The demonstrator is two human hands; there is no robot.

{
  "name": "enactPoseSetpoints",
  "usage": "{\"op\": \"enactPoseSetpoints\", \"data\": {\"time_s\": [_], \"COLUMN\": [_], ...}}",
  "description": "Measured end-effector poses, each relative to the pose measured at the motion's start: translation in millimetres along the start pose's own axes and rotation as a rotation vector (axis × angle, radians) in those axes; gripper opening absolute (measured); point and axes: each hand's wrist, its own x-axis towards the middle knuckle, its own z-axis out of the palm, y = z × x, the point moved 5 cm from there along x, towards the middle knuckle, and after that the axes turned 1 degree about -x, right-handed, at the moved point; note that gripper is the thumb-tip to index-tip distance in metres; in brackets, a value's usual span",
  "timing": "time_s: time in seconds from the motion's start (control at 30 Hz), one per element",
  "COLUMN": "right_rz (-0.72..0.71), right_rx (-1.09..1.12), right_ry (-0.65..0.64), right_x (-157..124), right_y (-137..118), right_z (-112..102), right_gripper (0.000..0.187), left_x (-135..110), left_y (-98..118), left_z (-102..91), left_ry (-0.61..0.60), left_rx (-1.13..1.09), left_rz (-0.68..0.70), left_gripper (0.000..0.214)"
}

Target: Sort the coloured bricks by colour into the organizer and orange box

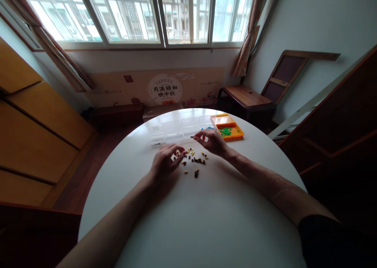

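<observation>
Small dark brown and yellow pieces (198, 160) lie scattered on the white round table (206, 217), too small for me to name their kind. My right hand (210, 140) is raised over the far side of them, its fingertips pinched on a small dark piece (192, 137). At the left edge of the scatter, my left hand (167, 160) is curled with thumb and index fingertip close together; what they hold, if anything, is hidden. Beyond both hands lies a clear plastic compartment box (172, 130), with blue pieces (208, 128) at its right end.
An orange tray (239, 134) with green pieces (225, 131) in one section stands right of the clear box. Behind the table are a wooden chair (247, 96) and a printed cardboard panel (123, 87) under the window. A yellow wooden cabinet (26, 142) is at left.
</observation>
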Motion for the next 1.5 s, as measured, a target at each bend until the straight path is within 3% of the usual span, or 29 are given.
{"op": "enactPoseSetpoints", "data": {"time_s": [0.1, 0.2, 0.43, 0.63, 0.73, 0.8, 0.97, 1.17, 1.5], "right_rz": [0.066, 0.035, 0.025, -0.121, -0.202, -0.209, -0.110, -0.120, -0.190], "right_rx": [-0.092, -0.161, -0.164, -0.002, 0.048, 0.051, -0.037, -0.083, -0.090], "right_ry": [0.014, -0.034, -0.072, -0.316, -0.375, -0.374, -0.348, -0.311, -0.322], "right_x": [20, 35, 29, 1, -15, -24, -37, -43, -44], "right_y": [18, 29, 37, 12, -9, -19, -31, -35, -43], "right_z": [0, 5, -2, -20, -25, -26, -15, -1, 0], "right_gripper": [0.015, 0.013, 0.012, 0.006, 0.005, 0.003, 0.019, 0.005, 0.007], "left_x": [-1, -2, -2, -2, -2, -2, -2, -3, -6], "left_y": [0, -2, -4, -4, 0, 3, 4, 5, 6], "left_z": [2.2, 2.1, 1.8, 5.8, 7.2, 8.3, 9.9, 11.0, 13.3], "left_ry": [-0.023, -0.022, -0.023, -0.052, -0.067, -0.081, -0.099, -0.095, -0.125], "left_rx": [0.064, 0.076, 0.087, 0.073, 0.040, 0.032, 0.040, 0.057, 0.038], "left_rz": [0.023, 0.032, 0.012, 0.022, 0.047, 0.072, 0.088, 0.117, 0.213], "left_gripper": [0.012, 0.011, 0.013, 0.011, 0.011, 0.012, 0.011, 0.011, 0.010]}}
